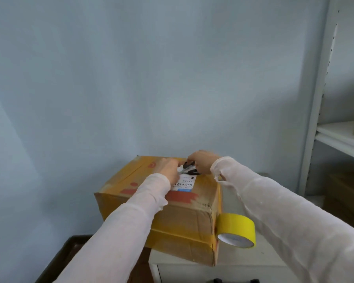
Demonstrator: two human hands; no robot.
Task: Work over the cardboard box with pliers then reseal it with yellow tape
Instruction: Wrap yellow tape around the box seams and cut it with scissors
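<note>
Head view, right hand point(200, 162) gripping pliers point(190, 168) atop cardboard box point(184, 218), left hand point(169, 168) resting by shipping label point(184, 183), grip unclear, yellow tape roll point(236, 229) lying against box side

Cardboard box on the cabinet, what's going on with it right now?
A person in white sleeves works on top of the cardboard box. The right hand grips black-handled pliers over the shipping label; the left hand is at the label's edge, its fingers hard to make out. The yellow tape roll sits unheld beside the box.
</note>
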